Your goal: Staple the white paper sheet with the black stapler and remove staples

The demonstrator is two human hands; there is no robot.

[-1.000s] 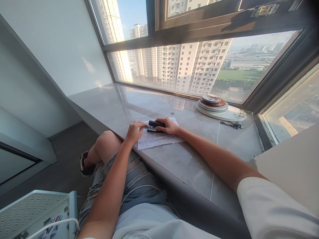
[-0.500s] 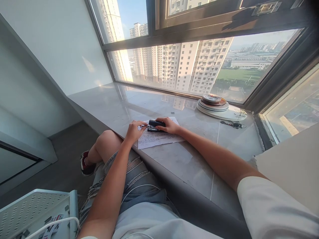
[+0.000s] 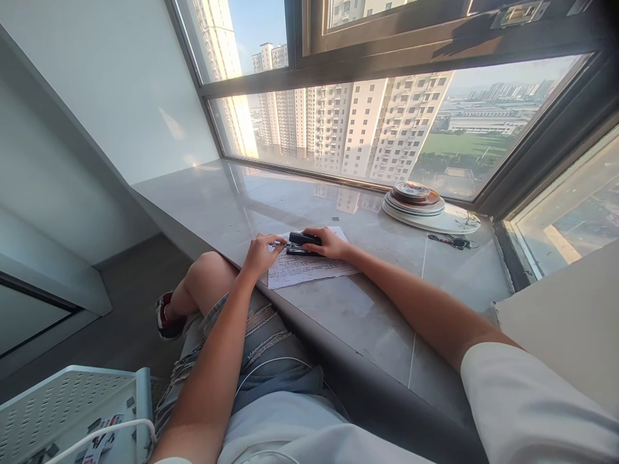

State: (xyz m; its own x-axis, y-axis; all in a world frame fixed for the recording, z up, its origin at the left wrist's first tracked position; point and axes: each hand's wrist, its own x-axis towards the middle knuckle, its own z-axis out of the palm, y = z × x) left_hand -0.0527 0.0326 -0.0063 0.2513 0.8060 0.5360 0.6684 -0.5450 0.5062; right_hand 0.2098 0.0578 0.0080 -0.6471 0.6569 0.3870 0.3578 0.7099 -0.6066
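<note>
A black stapler (image 3: 300,243) lies on a printed sheet of paper (image 3: 304,267) on the grey marble window ledge (image 3: 358,303). My right hand (image 3: 330,243) is wrapped round the stapler's rear end and holds it. My left hand (image 3: 261,252) is at the stapler's front end, with its fingers pinched on a small shiny metal piece (image 3: 277,244) that I cannot name. Both forearms reach out from the lower edge of the picture.
A stack of plates (image 3: 420,205) stands at the back right of the ledge, with a bunch of keys (image 3: 452,242) beside it. Windows run along the far and right sides. A white perforated rack (image 3: 72,406) sits at lower left, beside my bent knee (image 3: 206,274).
My left hand has drawn back a little from the stapler's front, and the small metal piece now shows at its fingertips. The right hand has stayed on the stapler.
</note>
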